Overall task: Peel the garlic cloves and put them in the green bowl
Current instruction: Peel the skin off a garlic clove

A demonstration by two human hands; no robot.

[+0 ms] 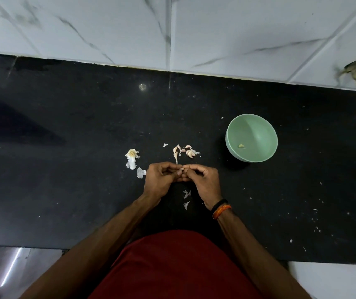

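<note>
My left hand (158,179) and my right hand (204,180) meet over the black counter, fingers curled, and pinch one small garlic clove (181,170) between their fingertips. Most of that clove is hidden by the fingers. A small pile of unpeeled cloves (185,151) lies just beyond my hands. The green bowl (256,126) stands to the right of the pile, with one peeled clove (241,145) at its bottom.
The garlic root stub and papery skins (132,158) lie left of my hands, and more skin flakes (186,198) lie between my wrists. White marble wall tiles (172,29) rise behind the black counter (64,137). White crumbs dot the counter at right.
</note>
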